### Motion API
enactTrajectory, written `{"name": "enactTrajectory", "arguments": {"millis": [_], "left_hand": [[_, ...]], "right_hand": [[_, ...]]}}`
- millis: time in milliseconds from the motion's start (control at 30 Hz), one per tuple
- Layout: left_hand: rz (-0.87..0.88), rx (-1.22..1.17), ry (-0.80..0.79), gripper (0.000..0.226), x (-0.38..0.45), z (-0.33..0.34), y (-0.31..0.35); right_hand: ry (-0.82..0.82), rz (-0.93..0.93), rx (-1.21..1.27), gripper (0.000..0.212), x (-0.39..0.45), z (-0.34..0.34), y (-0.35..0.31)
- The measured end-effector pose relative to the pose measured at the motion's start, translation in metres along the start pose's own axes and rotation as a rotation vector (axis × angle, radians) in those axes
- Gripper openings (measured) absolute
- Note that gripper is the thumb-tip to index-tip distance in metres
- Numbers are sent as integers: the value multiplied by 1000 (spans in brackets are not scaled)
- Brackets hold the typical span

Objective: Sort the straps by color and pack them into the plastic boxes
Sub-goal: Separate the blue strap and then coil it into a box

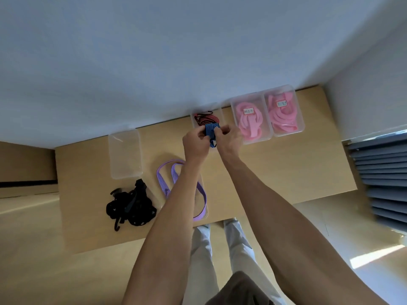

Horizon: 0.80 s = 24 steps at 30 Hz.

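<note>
- Light wooden surface (pixel 297 168), rectangular, set against a pale wall; all items below lie on it.
- Clear rectangular plastic box (pixel 124 153), far left, near the wall edge; nothing visible inside it.
- Tangled heap of black straps with hooks (pixel 130 208), just in front of that box, at the near-left part of the surface; whether it sits in a container cannot be told.
- Lilac flat strap (pixel 164 179), looped in long ovals, right of the black heap; it appears to lie in a clear shallow box whose corner shows at its near end, partly hidden by the left forearm.
- Left hand (pixel 195 143), fingers curled, pinching the left side of a bundled blue-and-black striped strap (pixel 211 131).
- Blue-and-black striped strap: held between both hands, just above and at the near rim of the small clear plastic box (pixel 218 110) by the wall; a short tail hangs below the hands.
- Red-and-black striped strap (pixel 204 118), coiled inside that small clear box, directly behind the blue one.
- Right hand (pixel 230 139), fingers curled, gripping the right side of the same blue-and-black strap.
- Clear plastic box with pink straps and a white label (pixel 250 119), right of the hands, against the wall.
- Second clear plastic box with deeper pink straps and a label (pixel 284 111), touching the former on its right.
- Grey slatted panel (pixel 383 179), far right, beyond the surface.
</note>
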<state>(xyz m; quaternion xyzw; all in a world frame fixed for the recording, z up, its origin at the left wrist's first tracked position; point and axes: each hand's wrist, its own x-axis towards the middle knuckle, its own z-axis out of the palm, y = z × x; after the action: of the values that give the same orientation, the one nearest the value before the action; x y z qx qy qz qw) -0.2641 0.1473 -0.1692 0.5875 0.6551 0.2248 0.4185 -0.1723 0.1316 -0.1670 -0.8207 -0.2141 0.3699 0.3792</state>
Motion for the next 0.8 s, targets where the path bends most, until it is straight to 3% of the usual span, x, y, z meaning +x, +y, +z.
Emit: {"name": "enactTrajectory", "arguments": {"millis": [233,400,533,800], "left_hand": [[-19,76,128,20,11,22,-9],[1,223,69,18,10,23,-21],[21,294,61,16,12,25,-30],[32,190,247,16,19,31,-39]], "right_hand": [[-16,-134,-179,10,12,17,11],[-62,-170,-507,14,8,19,21],[21,-250,-669,13,9,16,25],[47,-316,-623,12,19,15,36]]}}
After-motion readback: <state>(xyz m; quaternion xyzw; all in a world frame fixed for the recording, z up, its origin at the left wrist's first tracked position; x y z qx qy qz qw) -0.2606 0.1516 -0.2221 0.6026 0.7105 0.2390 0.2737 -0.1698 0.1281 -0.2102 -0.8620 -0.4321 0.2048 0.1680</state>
